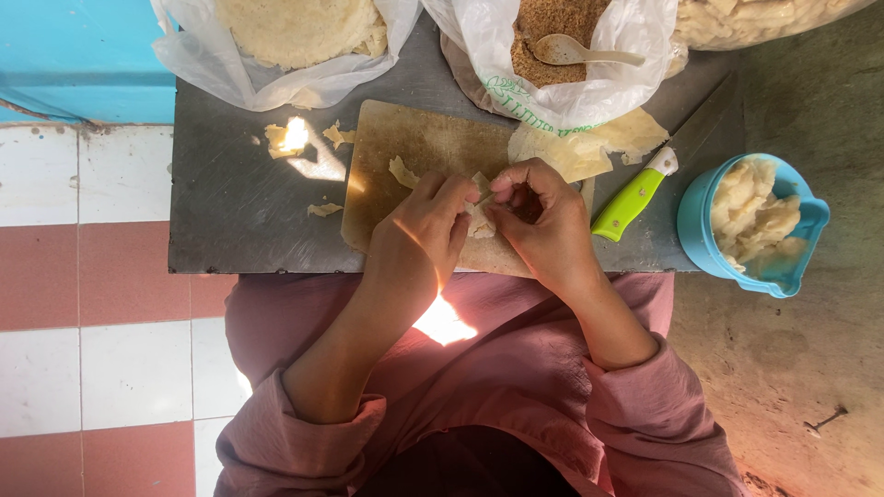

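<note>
Both my hands meet over a wooden cutting board (405,147) on a dark grey low table (239,212). My left hand (425,225) and my right hand (543,216) pinch the same pale dough wrapper (480,221) between their fingertips, folding it. A small scrap of dough (402,171) lies on the board just left of my left hand. More thin dough sheets (589,145) lie on the board's far right corner.
A green-handled knife (635,198) lies right of the board. A blue bowl (704,239) of folded dough pieces stands at the right edge. At the back, plastic bags hold round wrappers (295,28) and brown filling with a spoon (575,51). Dough scraps (285,138) dot the table.
</note>
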`<state>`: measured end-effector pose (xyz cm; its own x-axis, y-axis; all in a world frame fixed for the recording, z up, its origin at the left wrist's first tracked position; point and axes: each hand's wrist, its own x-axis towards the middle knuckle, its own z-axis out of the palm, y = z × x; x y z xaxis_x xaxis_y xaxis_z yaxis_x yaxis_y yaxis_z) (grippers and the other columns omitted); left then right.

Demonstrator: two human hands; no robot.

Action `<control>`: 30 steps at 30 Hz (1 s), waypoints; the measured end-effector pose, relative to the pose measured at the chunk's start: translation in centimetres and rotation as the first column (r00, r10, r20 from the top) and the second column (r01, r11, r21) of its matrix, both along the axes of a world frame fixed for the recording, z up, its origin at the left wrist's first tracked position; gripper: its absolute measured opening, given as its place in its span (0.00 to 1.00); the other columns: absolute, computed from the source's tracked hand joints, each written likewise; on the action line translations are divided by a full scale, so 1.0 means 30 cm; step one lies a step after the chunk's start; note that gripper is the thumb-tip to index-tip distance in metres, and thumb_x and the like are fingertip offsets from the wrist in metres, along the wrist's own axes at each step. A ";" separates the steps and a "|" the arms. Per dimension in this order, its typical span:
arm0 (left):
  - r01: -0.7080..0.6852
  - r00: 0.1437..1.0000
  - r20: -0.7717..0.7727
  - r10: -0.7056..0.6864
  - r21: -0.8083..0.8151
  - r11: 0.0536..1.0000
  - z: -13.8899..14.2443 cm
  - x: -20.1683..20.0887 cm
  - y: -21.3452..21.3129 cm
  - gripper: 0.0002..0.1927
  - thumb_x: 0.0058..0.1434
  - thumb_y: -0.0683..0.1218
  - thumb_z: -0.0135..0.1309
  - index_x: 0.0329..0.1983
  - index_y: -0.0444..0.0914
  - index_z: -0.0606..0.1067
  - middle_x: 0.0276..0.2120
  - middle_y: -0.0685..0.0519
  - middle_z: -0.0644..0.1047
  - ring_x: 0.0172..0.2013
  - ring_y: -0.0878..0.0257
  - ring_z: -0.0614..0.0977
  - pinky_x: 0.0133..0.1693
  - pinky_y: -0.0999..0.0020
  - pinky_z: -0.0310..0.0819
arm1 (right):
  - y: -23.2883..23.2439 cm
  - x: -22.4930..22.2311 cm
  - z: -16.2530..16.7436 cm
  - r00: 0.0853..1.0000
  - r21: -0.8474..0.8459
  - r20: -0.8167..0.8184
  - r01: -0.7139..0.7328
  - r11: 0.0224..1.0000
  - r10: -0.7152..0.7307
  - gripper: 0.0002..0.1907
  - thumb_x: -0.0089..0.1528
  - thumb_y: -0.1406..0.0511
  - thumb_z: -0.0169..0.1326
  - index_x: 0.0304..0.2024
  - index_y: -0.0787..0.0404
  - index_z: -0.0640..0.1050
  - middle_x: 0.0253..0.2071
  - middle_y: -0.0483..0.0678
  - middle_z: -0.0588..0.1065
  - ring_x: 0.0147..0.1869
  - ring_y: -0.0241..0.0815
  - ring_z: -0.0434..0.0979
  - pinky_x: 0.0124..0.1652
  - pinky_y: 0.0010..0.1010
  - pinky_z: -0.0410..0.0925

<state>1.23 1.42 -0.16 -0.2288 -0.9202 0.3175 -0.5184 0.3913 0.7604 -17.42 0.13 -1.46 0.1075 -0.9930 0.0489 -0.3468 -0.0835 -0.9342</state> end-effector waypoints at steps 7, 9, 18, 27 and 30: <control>0.039 0.999 0.012 -0.039 0.028 0.999 0.001 0.004 -0.005 0.11 0.63 0.37 0.58 0.47 0.39 0.73 0.43 0.49 0.75 0.36 0.53 0.84 0.35 0.59 0.77 | 0.012 0.004 0.016 0.977 -0.132 -0.211 -0.007 0.991 -0.021 0.09 0.59 0.75 0.65 0.38 0.62 0.78 0.37 0.43 0.72 0.35 0.32 0.70 0.35 0.23 0.67; 0.040 0.999 0.011 -0.040 0.026 0.999 0.000 0.005 -0.007 0.08 0.63 0.38 0.58 0.44 0.38 0.74 0.41 0.49 0.74 0.35 0.53 0.84 0.35 0.59 0.77 | 0.011 0.005 0.021 0.956 -0.195 -0.291 -0.041 0.980 -0.018 0.09 0.57 0.74 0.65 0.37 0.62 0.79 0.38 0.45 0.74 0.38 0.37 0.73 0.37 0.27 0.68; 0.079 0.992 0.102 -0.068 -0.106 0.991 0.003 0.018 -0.003 0.07 0.63 0.39 0.57 0.44 0.39 0.80 0.39 0.52 0.75 0.41 0.55 0.81 0.40 0.60 0.78 | 0.025 -0.037 0.105 0.788 -0.383 -0.602 -0.428 0.818 0.130 0.11 0.59 0.72 0.62 0.45 0.64 0.81 0.41 0.49 0.76 0.46 0.49 0.74 0.48 0.38 0.66; 0.158 0.959 0.257 -0.116 -0.147 0.976 0.016 0.043 0.017 0.09 0.64 0.42 0.57 0.46 0.36 0.79 0.43 0.51 0.75 0.43 0.55 0.82 0.40 0.61 0.78 | 0.035 -0.054 0.097 0.592 -0.481 -0.806 -0.643 0.595 -0.013 0.11 0.56 0.69 0.65 0.41 0.64 0.83 0.41 0.46 0.77 0.47 0.45 0.75 0.46 0.36 0.66; 0.173 0.966 0.223 -0.133 -0.169 0.970 0.009 0.058 0.022 0.12 0.61 0.43 0.58 0.48 0.37 0.80 0.44 0.51 0.75 0.44 0.55 0.81 0.41 0.60 0.78 | 0.025 -0.034 0.054 0.805 -0.517 -0.593 -0.407 0.753 0.027 0.09 0.57 0.71 0.65 0.40 0.65 0.82 0.39 0.49 0.76 0.45 0.48 0.75 0.44 0.37 0.67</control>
<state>2.99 2.08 0.12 -0.4416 -0.7987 0.4088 -0.5809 0.6017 0.5482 -18.45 0.89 0.17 0.5114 -0.7130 0.4797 -0.6495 -0.6862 -0.3275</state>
